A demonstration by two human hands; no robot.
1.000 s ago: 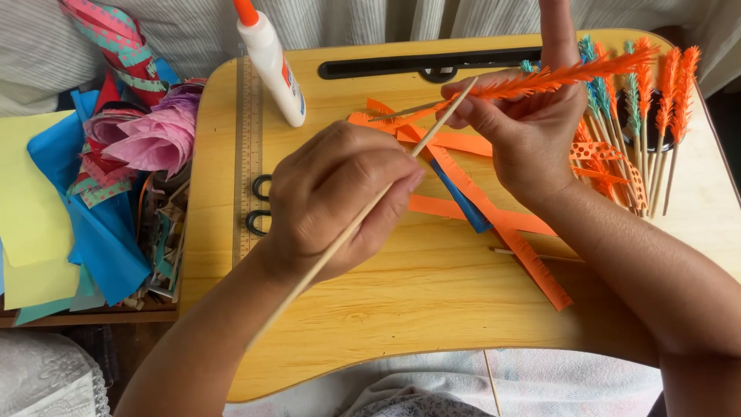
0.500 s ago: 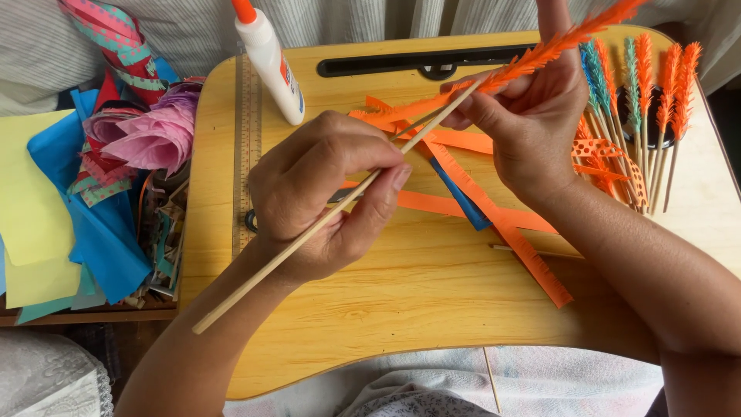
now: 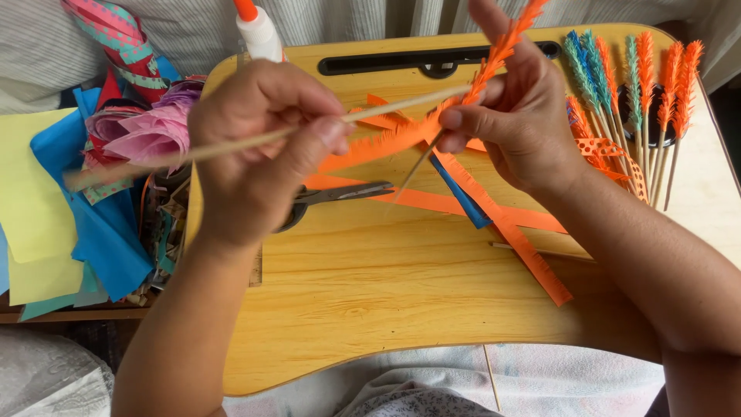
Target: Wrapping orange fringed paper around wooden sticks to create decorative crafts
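From the head camera, the left hand (image 3: 258, 150) is closed in a loose fist over a thin wooden skewer (image 3: 231, 145), thumb pressing it against the curled fingers; the stick runs nearly level, its far end blurred over the paper pile at the left, its near end reaching toward the other hand. The right hand (image 3: 513, 120) pinches the skewer's tip together with an orange fringed paper strip (image 3: 386, 143), which is wound up the stick above the fingers into a feathery spike (image 3: 509, 38) and trails loose down and left between the two hands.

Both hands hover above a yellow wooden lap tray (image 3: 401, 309). On it lie scissors (image 3: 340, 194) (partly hidden under the left hand), more orange strips (image 3: 532, 259) and a blue strip (image 3: 459, 197). Finished fringed sticks (image 3: 633, 85) in teal and orange stand at the tray's right corner. A glue bottle (image 3: 258, 31) rests at the top edge. Left of the tray sit yellow paper (image 3: 35, 193), blue paper (image 3: 100, 232) and pink tissue (image 3: 147, 135).
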